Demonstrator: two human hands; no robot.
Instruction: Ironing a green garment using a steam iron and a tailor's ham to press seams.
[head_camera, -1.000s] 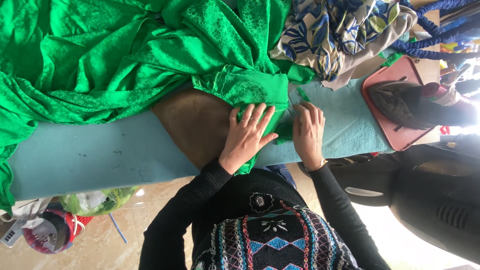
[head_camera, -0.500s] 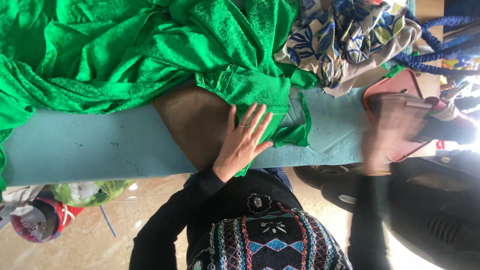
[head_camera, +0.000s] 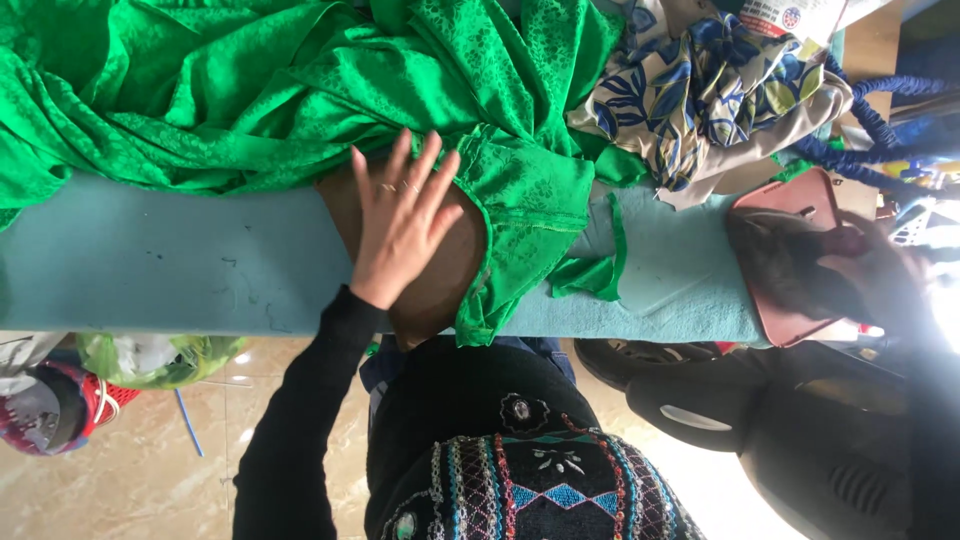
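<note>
My left hand (head_camera: 400, 222) lies flat, fingers spread, on a brown scorched patch (head_camera: 440, 275) of the pale blue ironing board (head_camera: 170, 265). Its fingertips touch the edge of a bright green patterned fabric (head_camera: 300, 90) heaped along the far side; one folded green part (head_camera: 525, 215) lies just right of the hand. My right hand (head_camera: 868, 282), blurred, is at the far right, closed around the dark iron (head_camera: 785, 270), which sits on a reddish iron rest (head_camera: 790, 200).
A blue and cream floral cloth (head_camera: 700, 90) is bunched at the far right of the board, with a blue coiled cord (head_camera: 870, 120) beyond it. A dark rounded machine (head_camera: 800, 440) stands on the floor at the right; bags (head_camera: 110, 370) lie at the left.
My right hand left the green fabric and swung right to the iron. My left hand slid left onto the brown patch and spread flat.
</note>
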